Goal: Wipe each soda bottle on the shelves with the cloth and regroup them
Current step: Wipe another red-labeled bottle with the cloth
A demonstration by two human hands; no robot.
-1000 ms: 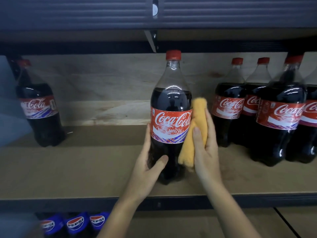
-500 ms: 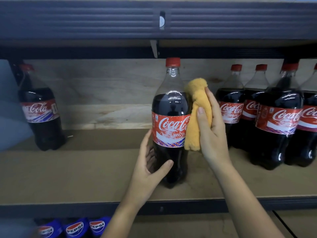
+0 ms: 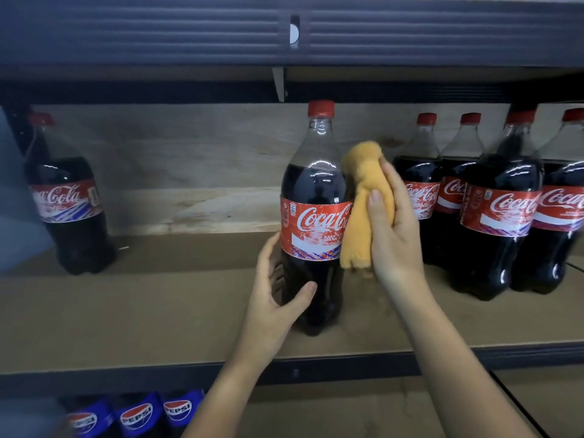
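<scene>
**Cloth against the middle cola bottle**

The left hand curls round the lower body of a Coca-Cola bottle standing upright on the wooden shelf. The right hand grips a bunched orange cloth and presses it to the bottle's right side at label height. Just right of that hand stand four more cola bottles, close together. Far left of the left hand stands a lone cola bottle. Below the hands, Pepsi bottles show on a lower shelf.
</scene>
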